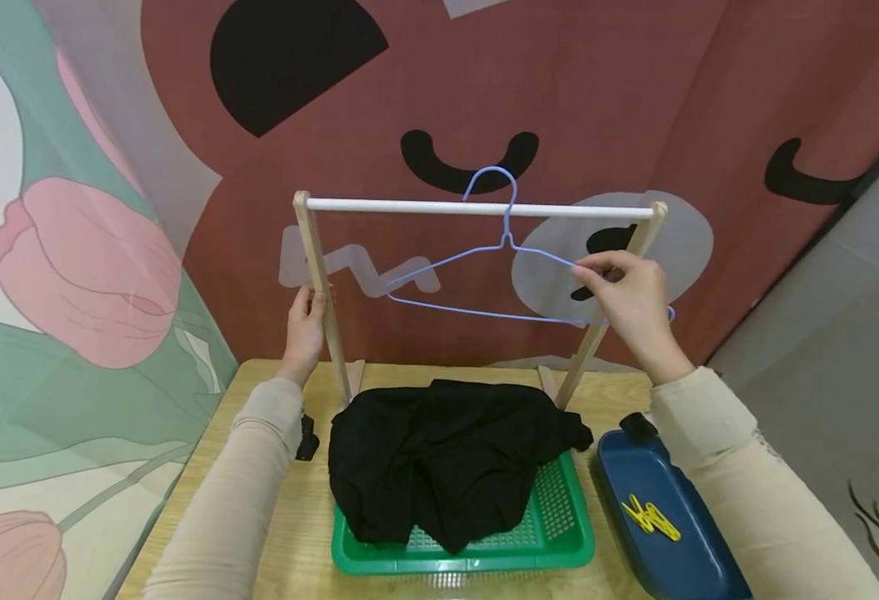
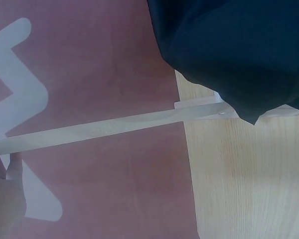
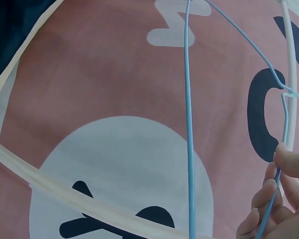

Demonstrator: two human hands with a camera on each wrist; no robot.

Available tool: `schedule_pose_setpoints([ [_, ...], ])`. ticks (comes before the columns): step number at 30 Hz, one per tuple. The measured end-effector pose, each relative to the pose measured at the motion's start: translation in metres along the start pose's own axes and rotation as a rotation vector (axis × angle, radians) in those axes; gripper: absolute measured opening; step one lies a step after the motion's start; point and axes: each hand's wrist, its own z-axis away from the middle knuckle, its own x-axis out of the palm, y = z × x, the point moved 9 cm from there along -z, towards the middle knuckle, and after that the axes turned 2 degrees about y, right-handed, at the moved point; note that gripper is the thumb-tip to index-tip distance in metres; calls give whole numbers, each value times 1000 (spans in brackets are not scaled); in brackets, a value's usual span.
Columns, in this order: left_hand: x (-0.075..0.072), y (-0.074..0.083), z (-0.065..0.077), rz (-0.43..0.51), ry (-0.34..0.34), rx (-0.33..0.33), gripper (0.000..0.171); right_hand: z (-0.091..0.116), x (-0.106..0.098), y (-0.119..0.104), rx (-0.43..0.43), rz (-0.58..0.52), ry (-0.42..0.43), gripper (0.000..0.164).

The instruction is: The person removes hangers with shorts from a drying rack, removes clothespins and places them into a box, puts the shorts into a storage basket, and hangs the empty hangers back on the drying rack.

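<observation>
A blue clothes hanger (image 1: 469,313) is up at the white rail of a small wooden clothes rack (image 1: 409,206), its hook above the rail. My right hand (image 1: 630,300) pinches the hanger's right shoulder between thumb and fingers; the right wrist view shows the blue wire (image 3: 190,124) running past the fingers. With my left hand (image 1: 306,333) I hold the rack's left wooden post (image 1: 313,250) about a third of the way down. Below, a black cloth garment (image 1: 446,458) lies bunched over a green basket (image 1: 469,565).
To the right of the basket is a dark blue tray (image 1: 697,542) with yellow clothes pegs (image 1: 651,517) in it. A small black object (image 1: 307,437) lies by my left sleeve. The wooden table (image 1: 297,517) meets a printed curtain (image 1: 484,75) behind the rack.
</observation>
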Motion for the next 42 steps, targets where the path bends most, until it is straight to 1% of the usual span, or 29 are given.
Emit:
schedule_pose_setpoints([
  [4, 0, -1, -1, 12, -11, -5, 46, -1, 1, -1, 22, 27, -9, 28],
  [6, 1, -1, -1, 36, -17, -9, 44, -2, 2, -1, 25, 44, -13, 28],
  [11, 2, 21, 9, 51, -31, -32, 40, -2, 5, -1, 29, 92, -31, 26],
  [13, 2, 29, 13, 42, -30, -32, 39, -1, 6, 0, 33, 114, -43, 26],
  [15, 2, 21, 9, 51, -21, -22, 40, 0, 9, 2, 31, 133, -55, 26],
  [20, 1, -1, -2, 66, 35, 25, 50, 2, 17, 5, 17, 163, -80, 25],
  [24, 2, -2, -1, 72, 51, 29, 54, 7, 23, 9, 20, 174, -99, 27],
  [28, 4, -4, -1, 75, 57, 19, 52, 13, 30, 12, 19, 175, -127, 28],
  [31, 4, -5, 0, 70, 61, 12, 50, 19, 37, 14, 34, 165, -157, 29],
  [34, 4, -4, 0, 72, 67, 17, 50, 25, 45, 18, 50, 158, -187, 29],
  [37, 4, -3, -1, 79, 73, 33, 52, 31, 53, 20, 48, 160, -216, 30],
  [42, 4, -4, -2, 89, 83, 43, 51, 38, 63, 23, 47, 160, -241, 29],
])
